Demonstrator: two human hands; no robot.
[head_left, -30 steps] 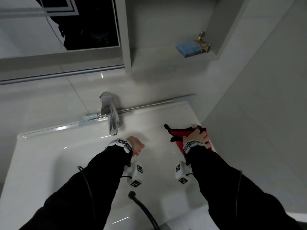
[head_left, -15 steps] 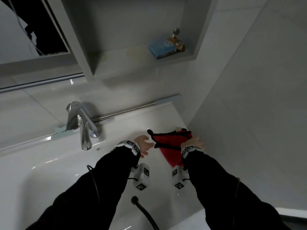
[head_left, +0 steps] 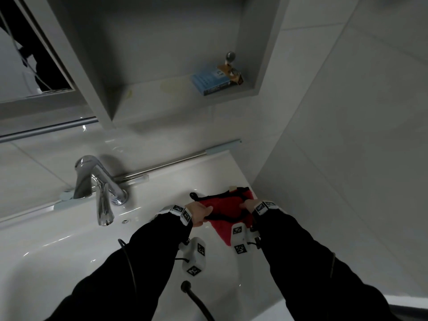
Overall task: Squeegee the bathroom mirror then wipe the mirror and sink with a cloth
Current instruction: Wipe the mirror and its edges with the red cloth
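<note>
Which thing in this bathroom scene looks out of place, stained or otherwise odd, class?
The shelf in the wall niche has a yellowish stain left of the blue box. A squeegee lies along the sink's back edge behind the tap. Both hands hold the red cloth.

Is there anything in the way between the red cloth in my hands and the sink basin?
Nothing visible. Both the left hand and right hand grip the red cloth directly above the sink, and the faucet stands off to the left.
</note>
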